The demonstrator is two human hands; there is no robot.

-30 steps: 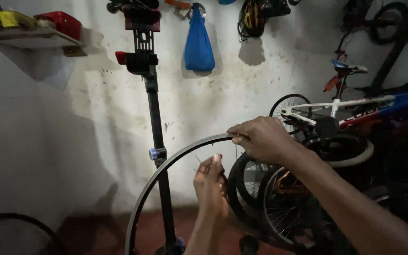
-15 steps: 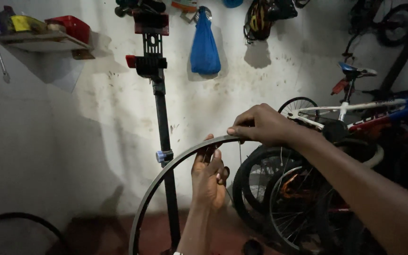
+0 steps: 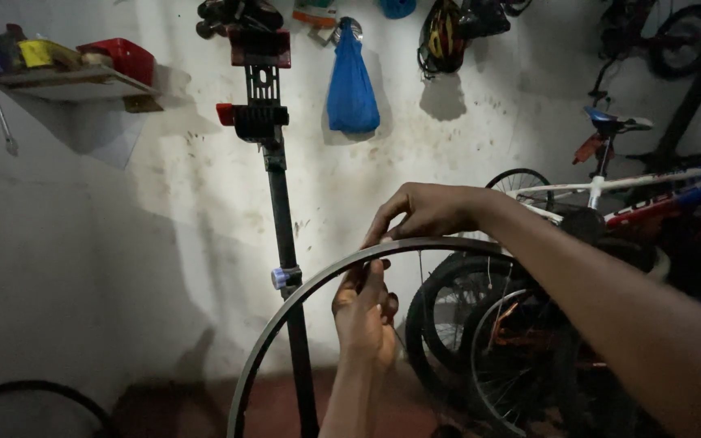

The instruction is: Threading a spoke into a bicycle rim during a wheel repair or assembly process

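Rim (image 3: 285,312), bare bicycle wheel hoop, dark metal, held upright just in front of the black repair stand post (image 3: 281,219). Head view: right hand (image 3: 427,212) pinches the rim's top arc from above; left hand (image 3: 364,312) reaches up inside the hoop, fingers curled at its inner face, though what they clamp cannot be told in the dim light. Risk, as judged: a loosened pinch could let the rim swing against the post or the parked bicycles (image 3: 529,341) right of the post.
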